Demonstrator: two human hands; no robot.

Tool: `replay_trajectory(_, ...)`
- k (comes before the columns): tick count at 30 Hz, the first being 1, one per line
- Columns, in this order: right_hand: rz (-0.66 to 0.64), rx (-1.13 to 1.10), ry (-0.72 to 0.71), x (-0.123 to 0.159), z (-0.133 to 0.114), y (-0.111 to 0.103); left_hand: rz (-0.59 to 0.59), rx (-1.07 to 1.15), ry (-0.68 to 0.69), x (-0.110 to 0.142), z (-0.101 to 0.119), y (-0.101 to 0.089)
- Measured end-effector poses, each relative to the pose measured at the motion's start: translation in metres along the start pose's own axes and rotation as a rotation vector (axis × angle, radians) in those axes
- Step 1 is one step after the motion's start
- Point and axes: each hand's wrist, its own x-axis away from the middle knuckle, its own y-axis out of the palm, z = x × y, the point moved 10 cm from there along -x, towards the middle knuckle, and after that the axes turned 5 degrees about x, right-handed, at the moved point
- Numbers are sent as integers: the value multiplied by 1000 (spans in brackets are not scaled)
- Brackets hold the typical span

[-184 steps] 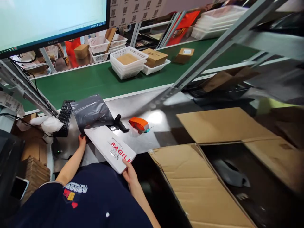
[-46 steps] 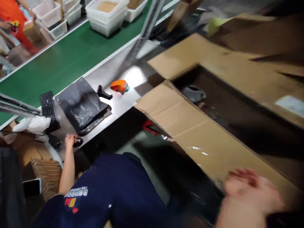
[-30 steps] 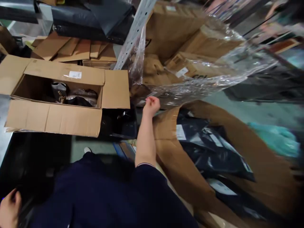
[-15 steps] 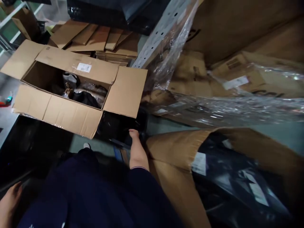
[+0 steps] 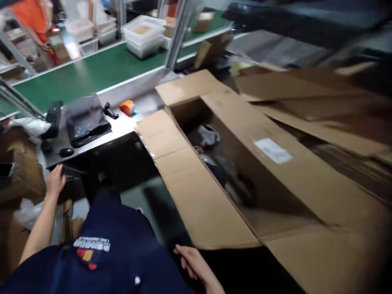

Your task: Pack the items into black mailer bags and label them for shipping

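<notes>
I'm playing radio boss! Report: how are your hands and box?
Left hand by bench, right hand beside open box. Both look empty. Box's near flap juts close by.

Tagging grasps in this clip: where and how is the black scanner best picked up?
I'd grip the scanner by its slim handle, coming from the near right: the handle slants that way across the table, while the dark bag lies close on the other side.

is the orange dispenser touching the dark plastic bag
Apart: the head view shows the black scanner and bare bench top between the orange dispenser and the dark bag.
</notes>
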Motion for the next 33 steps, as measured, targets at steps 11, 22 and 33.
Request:
replay_trajectory(11, 404, 741, -509, -477, -273, 30, -144, -73, 337, -251, -60, 108)
replay_trajectory(22, -297, 1199, -1378, -652, -307, 161, -434, 37, 868, -249, -38, 205)
replay_trajectory(33, -747, 1022, -1235, -662, -256, 151, -646, 348, 729, -241, -40, 205)
